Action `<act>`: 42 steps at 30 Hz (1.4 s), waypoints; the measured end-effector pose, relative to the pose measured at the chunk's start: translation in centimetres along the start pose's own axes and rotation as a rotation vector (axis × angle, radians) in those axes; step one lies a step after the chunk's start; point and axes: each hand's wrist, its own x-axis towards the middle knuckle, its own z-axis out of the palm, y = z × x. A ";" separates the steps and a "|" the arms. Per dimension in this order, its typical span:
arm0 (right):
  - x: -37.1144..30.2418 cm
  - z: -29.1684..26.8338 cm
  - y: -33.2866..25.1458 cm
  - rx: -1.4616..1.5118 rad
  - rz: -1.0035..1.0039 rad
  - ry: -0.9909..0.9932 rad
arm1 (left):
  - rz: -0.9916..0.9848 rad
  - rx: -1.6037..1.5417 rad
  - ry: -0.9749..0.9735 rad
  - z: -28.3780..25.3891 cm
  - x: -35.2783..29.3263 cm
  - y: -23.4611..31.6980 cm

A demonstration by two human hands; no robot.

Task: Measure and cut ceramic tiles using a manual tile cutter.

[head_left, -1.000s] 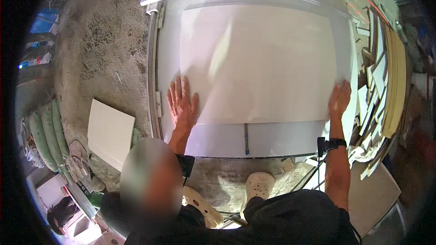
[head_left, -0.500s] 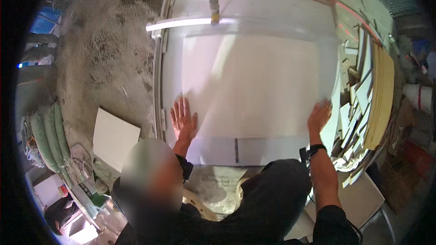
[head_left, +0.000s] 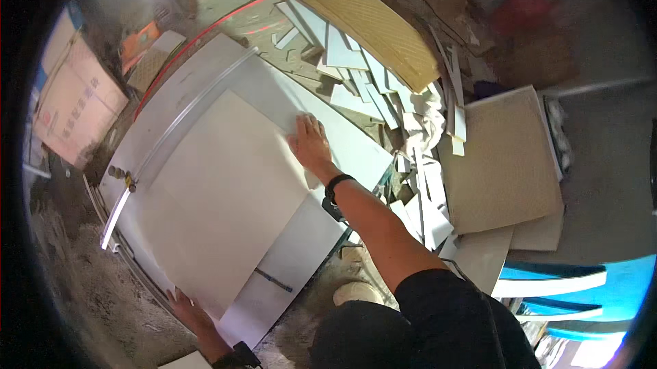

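Observation:
A large pale tile (head_left: 219, 184) lies flat on a white board (head_left: 304, 240), which shows around it. My right hand (head_left: 313, 144) rests palm-down at the tile's right edge, fingers stretched out. At the near left, my left hand (head_left: 194, 315) is by the tile's left edge with its fingers extended; part of it is dim. Across the far side of the board runs a thin metal rail (head_left: 185, 112) with a small yellow-and-dark fitting (head_left: 125, 177) near its left end. A short dark strip (head_left: 274, 279) lies on the board near its front edge.
Cut tile strips (head_left: 373, 74) lie heaped beyond the right side, beside a yellowish ribbed panel (head_left: 376, 33). Flat cardboard (head_left: 503, 163) lies at the right. A red hose (head_left: 212, 37) curves behind the board, and a carton (head_left: 79, 102) stands at far left.
My view has swung to the right, so the board now appears slanted and further left. Both hands are still at the tile's sides, with the right one now on its edge.

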 end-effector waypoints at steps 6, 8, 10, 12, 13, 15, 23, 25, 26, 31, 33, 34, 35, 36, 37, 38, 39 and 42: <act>-7.4 -4.1 -3.9 0.163 0.193 0.001 | -0.208 0.223 -0.507 0.9 2.7 7.4; -13.5 -5.1 -6.5 0.216 0.106 -0.102 | -0.223 0.233 -0.394 1.5 2.6 8.2; -18.3 -6.1 -9.6 0.454 0.137 -0.248 | -0.284 0.181 -0.349 2.1 1.9 8.2; -22.2 -8.4 -12.1 0.589 0.148 -0.249 | -0.281 0.159 -0.329 2.5 0.8 8.2; -22.9 -9.6 -13.2 0.624 0.133 -0.267 | -0.231 0.082 -0.318 2.6 0.2 8.5; -23.7 -12.3 -14.4 0.753 0.129 -0.268 | -0.202 0.173 -0.190 3.0 -1.1 9.5; -16.8 -23.3 -16.7 0.981 0.200 -0.038 | 0.311 0.294 -0.368 13.3 -8.8 18.2; -15.1 -27.8 -16.8 0.992 0.281 0.115 | 0.344 0.233 -0.580 18.1 -12.3 20.3; -14.7 -30.4 -16.5 0.921 0.405 0.148 | 0.399 0.257 -0.668 20.5 -14.5 21.0; -23.4 -44.4 -10.9 1.168 0.681 0.660 | 0.264 0.027 -1.645 31.1 -25.0 21.1; -31.3 -49.5 -9.7 0.975 0.795 0.859 | 0.362 0.312 -1.916 32.8 -27.0 20.6; -34.9 -51.3 -9.5 0.823 0.946 0.973 | 0.383 0.248 -1.947 33.4 -27.1 19.8; -38.6 -53.0 -9.4 0.715 0.954 1.029 | 0.321 0.220 -1.784 33.5 -26.8 18.2; -42.4 -54.7 -9.2 0.749 0.977 1.077 | 0.256 0.231 -1.661 33.2 -25.1 17.4; -46.2 -56.2 -8.9 0.665 1.130 1.125 | 0.176 0.242 -1.549 33.1 -23.0 15.8; -50.0 -56.8 -9.2 0.691 1.176 1.188 | 0.059 0.324 -1.331 32.3 -20.2 14.0; -54.0 -57.1 -9.6 0.733 1.158 1.218 | 0.100 0.395 -1.242 30.6 -17.0 12.5; -65.4 -54.6 -10.2 0.663 1.402 1.310 | -0.042 0.350 -0.940 23.8 -6.9 8.2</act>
